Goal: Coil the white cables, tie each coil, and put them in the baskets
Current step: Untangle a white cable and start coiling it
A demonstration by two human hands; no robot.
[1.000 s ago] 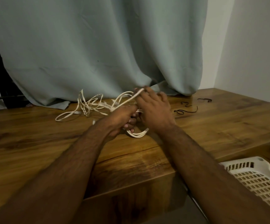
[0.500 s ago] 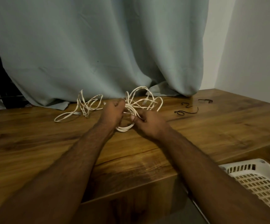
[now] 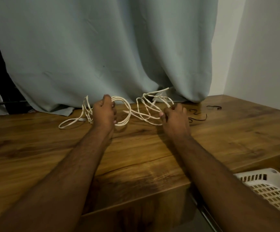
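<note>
1. White lattice basket (image 3: 270, 186) sits at 4 o'clock, lower right corner, partly cut by the frame edge and by the right forearm. The visible part holds nothing; the rest cannot be seen.
2. White cable (image 3: 136, 113) lies at mid-frame on the wooden table (image 3: 35, 148), strung between both hands, just in front of the grey-green curtain (image 3: 102, 47).
3. Left hand (image 3: 104, 113): fingers curled closed around a bundle of loops. Loops bulge out from the fist toward 3 o'clock as a rounded coil, its lower edge touching or nearly touching the tabletop.
4. More slack of the cable trails from the left hand toward 9 o'clock: several upright loops against the curtain hem plus one long flat loop lying on the table.
5. Right hand (image 3: 173, 116): thumb and fingertips pinched closed on cable strands at the hand's 11 o'clock side. Loose open loops fan up from the pinch toward 11–12 o'clock, lifted off the table, one strand end poking up against the curtain.
6. Strands cross between the two hands; which strand belongs to which loop cannot be told.
7. Hands are well apart, cable spread out between them, not a tight coil.
8. Black ties (image 3: 198, 117) lie loose on the table at 3 o'clock of the right hand, near it but not touching; another one sits further toward 2 o'clock, by the wall.
9. Dark object at the right frame edge, above the basket; too cropped to identify.
</note>
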